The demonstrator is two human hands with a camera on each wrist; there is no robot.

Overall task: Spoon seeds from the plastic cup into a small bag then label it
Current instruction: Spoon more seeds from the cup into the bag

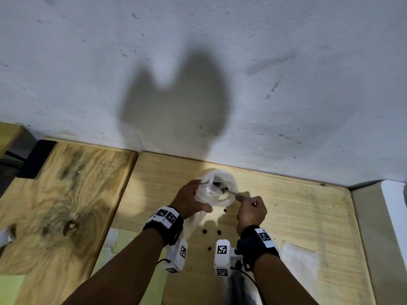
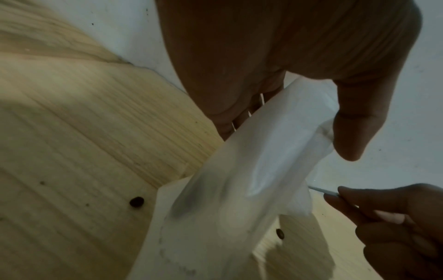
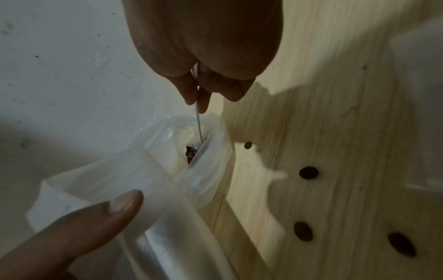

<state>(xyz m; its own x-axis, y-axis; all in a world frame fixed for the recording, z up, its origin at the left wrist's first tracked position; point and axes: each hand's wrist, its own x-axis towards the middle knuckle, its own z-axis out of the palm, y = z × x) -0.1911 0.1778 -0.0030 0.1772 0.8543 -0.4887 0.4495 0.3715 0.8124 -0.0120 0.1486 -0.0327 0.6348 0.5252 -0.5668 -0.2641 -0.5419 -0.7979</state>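
Centre of the head view, your left hand (image 1: 191,198) grips the small bag (image 1: 217,190) open above the wooden table (image 1: 297,216). Right of it, your right hand (image 1: 251,213) pinches the spoon (image 1: 231,192). Only the right wrist view shows seeds (image 3: 190,154) inside; loose seeds (image 3: 308,172) lie at its right.

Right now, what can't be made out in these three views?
- Spoon bowl: hidden inside the plastic, right wrist view.
- Plastic cup versus bag: translucent layers overlap, head view.
- Left hand fingers: behind the plastic.
- Bag contents: blurred, left wrist view.
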